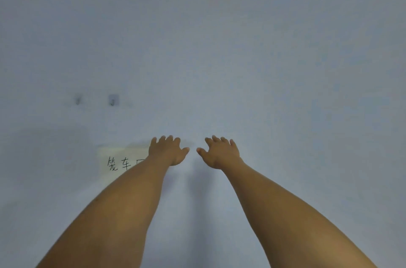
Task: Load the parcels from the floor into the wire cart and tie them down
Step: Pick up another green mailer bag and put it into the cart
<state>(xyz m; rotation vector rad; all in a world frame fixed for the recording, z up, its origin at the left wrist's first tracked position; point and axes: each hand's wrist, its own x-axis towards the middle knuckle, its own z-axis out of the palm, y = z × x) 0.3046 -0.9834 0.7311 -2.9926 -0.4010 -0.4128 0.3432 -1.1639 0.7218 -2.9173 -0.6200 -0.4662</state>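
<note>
Although the task turns on parcels and a wire cart, neither is in view, so their place cannot be told. The left hand (pixel 168 150) and right hand (pixel 220 152) reach out side by side, fingers spread, holding nothing, at a plain pale grey-blue wall (pixel 241 37); whether they touch it is unclear. A white paper sign with black handwritten characters (pixel 118 158) lies partly behind the left wrist, with two small grey wall hooks (pixel 113 100) higher to the left. A good start would likely be turning down toward the floor to find the load.

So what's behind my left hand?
A white paper sign on the wall, handwritten characters showing. The left hand and forearm cover its right part, hiding the remaining writing.
</note>
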